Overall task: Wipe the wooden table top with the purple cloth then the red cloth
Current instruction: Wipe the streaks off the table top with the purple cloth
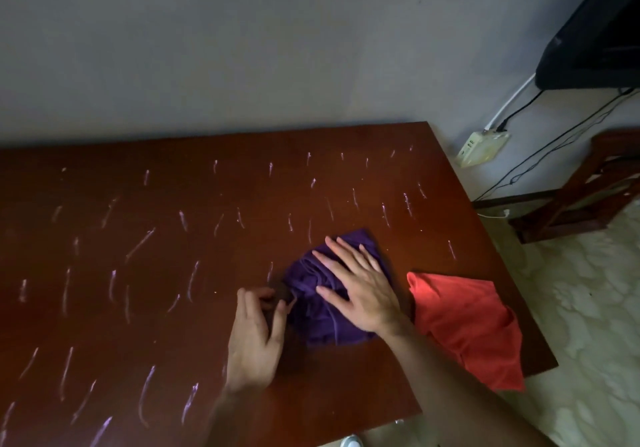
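Right hand (pixel 363 294) lies flat on the purple cloth (pixel 323 308), fingers spread wide and palm pressing the fabric down onto the wooden table top (pixel 173 204), right of centre and toward the near edge. Left hand (pixel 254 339) sits just beside the cloth's left border, thumb and forefinger drawn together at a corner of it, though the light is dim there and I can't say for certain they've actually pinched the fabric. That cloth is soft and light, bunched into ridges under the palm, so it'll ruck up and slide rather than hold a shape; best control looks like a flat, open palm over the middle, with the loose edge tucked in so it doesn't trail. The red cloth (pixel 467 325) waits just to the right, close to the purple one, its far corner hanging off the table edge, and a careless sweep that way could knock it to the floor. Pale streaks (pixel 138 246) scatter across almost the whole top, thickest on the left, so nearly all the wiping looks ahead. Nothing else stands on the surface; a power strip (pixel 483 147) and cables lie on the floor beyond the right end.
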